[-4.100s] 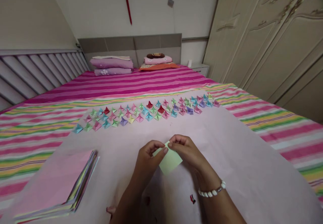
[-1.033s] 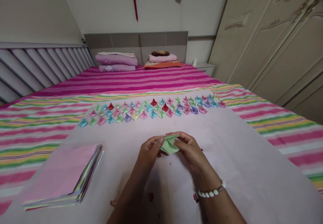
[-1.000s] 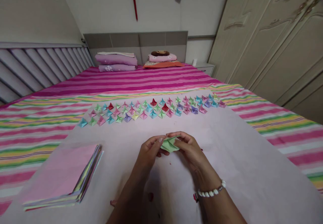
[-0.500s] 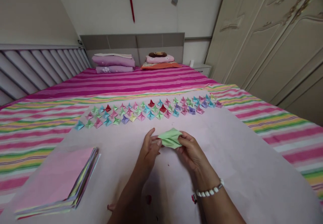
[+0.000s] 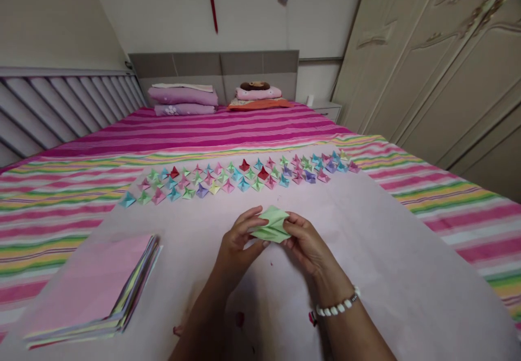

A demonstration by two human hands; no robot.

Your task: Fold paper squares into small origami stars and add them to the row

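A light green paper [image 5: 272, 225], creased and partly folded, is held a little above a pale pink sheet [image 5: 386, 274] spread over the bed. My left hand [image 5: 238, 241] pinches its left side with thumb and fingers. My right hand [image 5: 307, 241], with a white bead bracelet [image 5: 337, 308] on the wrist, grips its right side. Beyond the hands lie rows of several small folded paper shapes [image 5: 240, 177] in red, pink, blue, green and purple.
A stack of coloured square papers [image 5: 91, 290], pink on top, lies at the near left. The bed has a pink, green and yellow striped cover [image 5: 61, 198], with pillows [image 5: 183, 100] at the headboard. A cream wardrobe [image 5: 439, 62] stands along the right.
The flat green square from four seconds ago is now folded and puffed into a creased shape. Both hands have lifted it slightly and shifted their grip; the left fingers closed on it again.
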